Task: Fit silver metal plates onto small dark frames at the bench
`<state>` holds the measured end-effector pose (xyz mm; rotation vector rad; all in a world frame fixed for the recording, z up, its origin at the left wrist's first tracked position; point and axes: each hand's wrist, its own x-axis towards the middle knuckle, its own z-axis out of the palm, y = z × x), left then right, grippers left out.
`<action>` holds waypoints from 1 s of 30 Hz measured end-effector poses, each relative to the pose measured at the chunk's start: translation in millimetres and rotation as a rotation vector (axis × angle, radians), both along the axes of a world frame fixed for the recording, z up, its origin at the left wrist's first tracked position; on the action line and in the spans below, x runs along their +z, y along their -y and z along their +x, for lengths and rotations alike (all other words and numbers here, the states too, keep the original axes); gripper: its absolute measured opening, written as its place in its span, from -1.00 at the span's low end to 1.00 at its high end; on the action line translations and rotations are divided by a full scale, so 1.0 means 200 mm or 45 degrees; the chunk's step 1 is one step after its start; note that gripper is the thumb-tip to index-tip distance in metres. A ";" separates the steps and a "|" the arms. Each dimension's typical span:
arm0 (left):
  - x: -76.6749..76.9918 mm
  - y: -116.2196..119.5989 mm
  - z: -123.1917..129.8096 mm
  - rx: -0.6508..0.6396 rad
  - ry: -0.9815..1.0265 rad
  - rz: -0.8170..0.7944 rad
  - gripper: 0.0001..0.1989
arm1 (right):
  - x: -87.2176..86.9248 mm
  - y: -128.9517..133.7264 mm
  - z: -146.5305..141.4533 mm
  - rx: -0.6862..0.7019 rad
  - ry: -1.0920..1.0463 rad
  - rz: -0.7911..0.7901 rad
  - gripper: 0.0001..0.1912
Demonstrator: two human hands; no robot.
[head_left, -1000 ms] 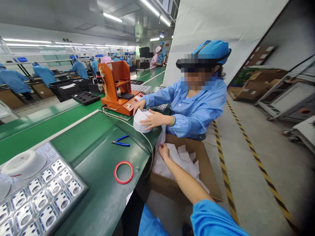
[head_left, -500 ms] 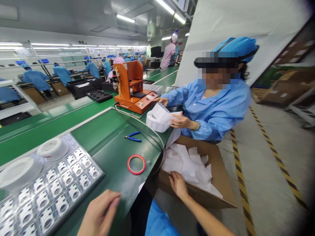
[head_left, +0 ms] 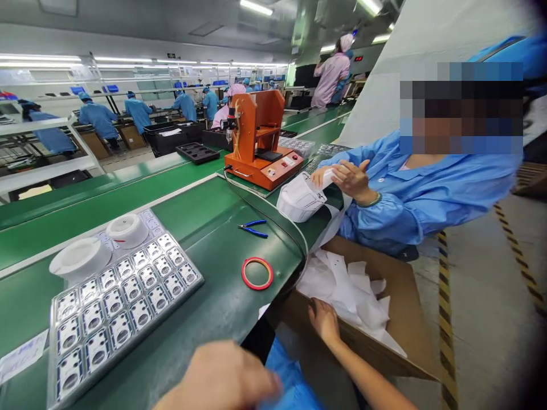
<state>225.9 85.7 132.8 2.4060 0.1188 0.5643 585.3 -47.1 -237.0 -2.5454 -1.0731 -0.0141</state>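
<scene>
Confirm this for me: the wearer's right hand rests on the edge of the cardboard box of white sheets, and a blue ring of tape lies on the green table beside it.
Not quite. The head view shows the ring of tape is red, not blue. The rest holds: the right hand rests on the cardboard box of white sheets, beside the green table.

Plastic, card and paper
Matt brown cardboard box (head_left: 387,310) holds crumpled white paper sheets (head_left: 342,285); glossy clear plastic blister tray (head_left: 123,296) (shiny) on smooth green belt (head_left: 205,228).

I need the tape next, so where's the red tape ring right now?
The red tape ring lies flat on the green table, near its right edge, below the blue pliers and left of the cardboard box.
</scene>
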 end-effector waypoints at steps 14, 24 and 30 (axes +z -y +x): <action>-0.51 -0.36 0.14 0.329 -0.234 -0.065 -0.64 | 0.20 -0.15 -0.72 0.370 -0.513 -0.136 -0.48; -0.49 -0.39 0.13 0.341 -0.252 -0.214 -0.61 | 0.26 -0.34 -0.96 0.383 -0.503 -0.354 -0.34; -0.51 -0.39 0.13 0.333 -0.237 -0.224 -0.61 | 0.27 -0.34 -0.96 0.400 -0.496 -0.336 -0.37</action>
